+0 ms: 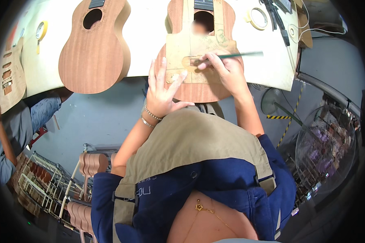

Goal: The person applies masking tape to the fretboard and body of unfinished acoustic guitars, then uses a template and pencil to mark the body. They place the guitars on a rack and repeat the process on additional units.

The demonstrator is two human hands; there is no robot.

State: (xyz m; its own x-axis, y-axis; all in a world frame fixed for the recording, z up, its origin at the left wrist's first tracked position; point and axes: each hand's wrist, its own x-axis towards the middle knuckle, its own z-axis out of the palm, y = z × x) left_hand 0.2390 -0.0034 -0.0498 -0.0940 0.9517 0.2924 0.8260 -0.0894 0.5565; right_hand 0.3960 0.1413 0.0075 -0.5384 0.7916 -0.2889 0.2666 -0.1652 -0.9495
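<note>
A small wooden guitar body, perhaps a ukulele, lies at the table's near edge, its dark fretboard end pointing away from me. On its top rests a flat tan template with a slot in it, just below the soundhole. My left hand is spread open, fingers lying across the template's lower left corner and the body's edge. In my right hand is a slim dark green pencil, its point end at the template's slot. The pencil's tip is too small to make out.
A second guitar body lies to the left on the white table. Tape rolls sit at both sides. A person works at far left beside a slotted wooden board. A large fan stands right.
</note>
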